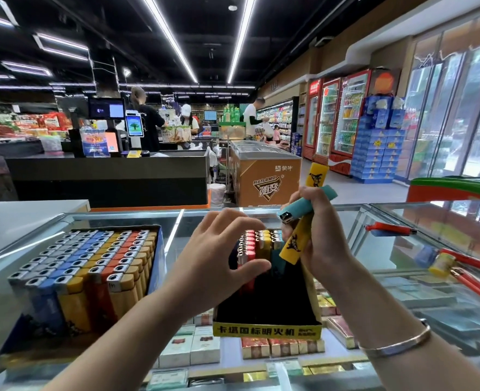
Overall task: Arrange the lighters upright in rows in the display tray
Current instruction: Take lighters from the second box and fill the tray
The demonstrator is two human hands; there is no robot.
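Note:
A black display tray (267, 330) with a yellow front label stands on the glass counter. Red, yellow and teal lighters (257, 244) stand upright in rows in its far part; the near part is dark. My left hand (219, 255) hovers over the tray's left side, thumb and fingers spread around the red row. My right hand (320, 238) grips several loose lighters above the tray's right edge: a teal lighter (303, 207) lying crosswise, a yellow lighter (292, 245) pointing down into the tray, and another yellow lighter (316, 174) sticking up.
A full tray (92, 266) of grey, blue, yellow and orange lighters stands to the left. Long red lighters (389, 229) and a yellow one (442, 263) lie on the glass at right. Cigarette packs fill the case below. Checkout counters, freezers and people are beyond.

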